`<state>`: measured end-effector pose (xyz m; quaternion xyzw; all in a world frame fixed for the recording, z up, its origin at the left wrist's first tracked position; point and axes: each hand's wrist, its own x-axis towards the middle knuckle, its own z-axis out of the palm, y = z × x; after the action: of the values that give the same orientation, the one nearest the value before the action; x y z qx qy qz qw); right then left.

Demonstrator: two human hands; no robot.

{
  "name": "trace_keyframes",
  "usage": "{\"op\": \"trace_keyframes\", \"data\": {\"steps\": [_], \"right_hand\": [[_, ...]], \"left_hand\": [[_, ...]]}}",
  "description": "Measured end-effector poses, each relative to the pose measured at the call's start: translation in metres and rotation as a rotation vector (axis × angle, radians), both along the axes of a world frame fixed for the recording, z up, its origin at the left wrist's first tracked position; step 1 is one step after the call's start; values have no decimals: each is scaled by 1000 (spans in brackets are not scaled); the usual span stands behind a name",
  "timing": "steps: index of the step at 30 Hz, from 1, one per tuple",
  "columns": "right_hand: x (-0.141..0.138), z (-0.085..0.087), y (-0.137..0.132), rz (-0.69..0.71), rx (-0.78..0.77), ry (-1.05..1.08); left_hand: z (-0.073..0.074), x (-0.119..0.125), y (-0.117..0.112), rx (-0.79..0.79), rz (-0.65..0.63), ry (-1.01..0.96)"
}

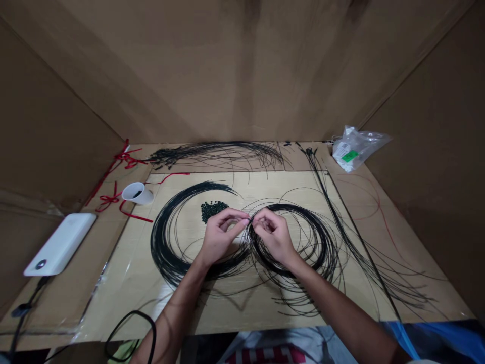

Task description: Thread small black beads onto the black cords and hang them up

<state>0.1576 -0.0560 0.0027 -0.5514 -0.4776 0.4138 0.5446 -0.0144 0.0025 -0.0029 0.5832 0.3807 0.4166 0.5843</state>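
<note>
Pinching close together at the middle of the worktop (125, 288), the person's two hands nearly meet fingertip to fingertip. The left hand (224, 234) has its grip drawn together, thumb against fingers, and the right hand (276, 236) does the same just beside it; whatever sits between the fingertips is too small to make out.

Dark thin strands lie on both sides of the meeting point. The left coil (161, 242) curves in an open arc, its near end passing beneath the left hand, while the right coil (322, 237) makes a rounder loop, with the right hand over its left edge and loose strands straying around it. A pile of small dark beads (212, 210) lies inside the left coil, just beyond the left hand.

Along the far edge stretches a far bundle (162, 156) of similar strands, gathered thickly at its left end. A long bundle (330, 202) runs from the far side toward the near right, fanning out there. At the far right rests a clear plastic bag (354, 146) with a green label. On the left stand a white cup (146, 196) with dark bits inside, red ribbons (109, 199) around it, and, nearer, a white device (62, 242) with a dark cable (40, 285).
</note>
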Motion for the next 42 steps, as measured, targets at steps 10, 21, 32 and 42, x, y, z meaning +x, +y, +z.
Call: {"op": "trace_keyframes", "data": {"steps": [10,21,32,42], "right_hand": [[0,0,1,-10,-5,-9],[-1,1,-1,18,14,-5],[1,0,0,4,19,3],[0,3,1,7,15,2]], "left_hand": [[0,-1,0,13,-14,6],[-2,-1,1,-7,-53,16],[-1,-2,2,12,-99,54],[-1,-2,2,27,-77,48]]}}
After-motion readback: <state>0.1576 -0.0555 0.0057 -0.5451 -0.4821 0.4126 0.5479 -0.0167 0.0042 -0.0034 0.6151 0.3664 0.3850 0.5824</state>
